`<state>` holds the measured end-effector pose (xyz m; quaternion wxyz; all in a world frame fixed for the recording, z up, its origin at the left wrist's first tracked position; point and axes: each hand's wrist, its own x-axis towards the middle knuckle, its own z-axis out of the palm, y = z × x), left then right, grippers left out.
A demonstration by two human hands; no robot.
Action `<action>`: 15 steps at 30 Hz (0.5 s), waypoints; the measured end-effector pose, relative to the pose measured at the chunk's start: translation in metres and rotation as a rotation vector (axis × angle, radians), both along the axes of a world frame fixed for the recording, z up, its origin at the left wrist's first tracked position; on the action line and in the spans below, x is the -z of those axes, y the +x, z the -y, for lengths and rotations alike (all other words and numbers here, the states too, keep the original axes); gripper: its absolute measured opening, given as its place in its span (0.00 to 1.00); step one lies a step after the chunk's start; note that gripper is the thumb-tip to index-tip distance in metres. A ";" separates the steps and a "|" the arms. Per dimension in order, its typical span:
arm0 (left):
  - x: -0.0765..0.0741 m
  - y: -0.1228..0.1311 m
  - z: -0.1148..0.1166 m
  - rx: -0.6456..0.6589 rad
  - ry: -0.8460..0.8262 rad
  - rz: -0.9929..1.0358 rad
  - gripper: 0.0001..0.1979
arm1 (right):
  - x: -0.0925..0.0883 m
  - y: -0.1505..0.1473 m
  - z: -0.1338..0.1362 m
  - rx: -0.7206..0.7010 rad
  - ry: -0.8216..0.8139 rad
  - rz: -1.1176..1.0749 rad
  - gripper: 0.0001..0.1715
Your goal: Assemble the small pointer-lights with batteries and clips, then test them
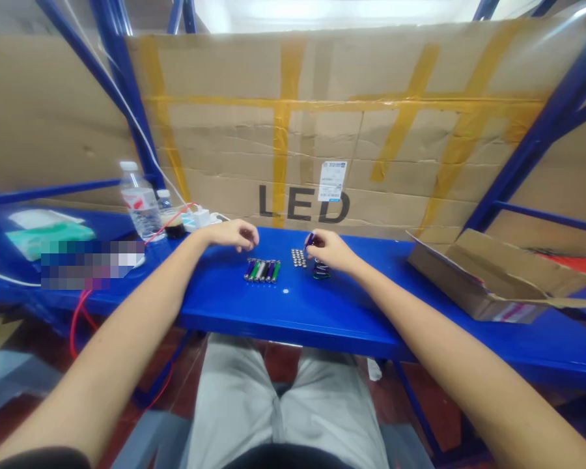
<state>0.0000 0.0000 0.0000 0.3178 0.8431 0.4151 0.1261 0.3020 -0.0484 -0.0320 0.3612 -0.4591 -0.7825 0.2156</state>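
Both my arms reach out over a blue table [293, 306]. My left hand [234, 234] hovers palm down with fingers curled, just behind a row of several small coloured cylinders [262, 270] lying side by side; what it holds, if anything, is hidden. My right hand [329, 249] pinches a small dark blue cylinder [309, 240] at its fingertips. A cluster of small silver batteries [299, 258] stands just left of that hand. A little pile of dark caps or rings [321, 270] lies under its palm.
A taped cardboard sheet marked LED [303, 203] walls off the back. An open flat cardboard box [488, 277] sits at the right. Two water bottles [141, 205] and a white power strip [202, 218] stand at the back left. Blue rack posts [532, 146] rise on both sides.
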 end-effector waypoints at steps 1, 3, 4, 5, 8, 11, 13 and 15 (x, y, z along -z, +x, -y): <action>0.002 -0.003 -0.003 0.000 -0.039 -0.047 0.14 | 0.000 0.001 0.000 0.015 0.016 0.002 0.06; 0.006 -0.006 -0.006 0.007 -0.085 -0.164 0.16 | 0.000 0.002 -0.001 0.042 0.033 -0.002 0.06; 0.007 -0.006 -0.007 0.015 -0.086 -0.221 0.16 | -0.001 0.003 -0.002 0.054 0.034 0.000 0.06; 0.008 -0.006 -0.008 0.024 -0.076 -0.265 0.15 | -0.001 0.004 -0.002 0.064 0.033 0.005 0.05; 0.012 -0.004 -0.011 0.025 -0.038 -0.303 0.11 | -0.002 0.007 -0.005 0.090 0.043 0.039 0.03; 0.020 0.001 -0.016 -0.075 0.003 -0.265 0.09 | 0.000 0.010 -0.010 0.086 0.064 0.073 0.03; 0.027 0.009 -0.020 -0.151 0.105 -0.229 0.09 | 0.002 0.012 -0.013 0.080 0.065 0.071 0.05; 0.032 0.021 -0.023 -0.168 0.226 -0.194 0.08 | 0.004 0.013 -0.017 0.088 0.057 0.049 0.10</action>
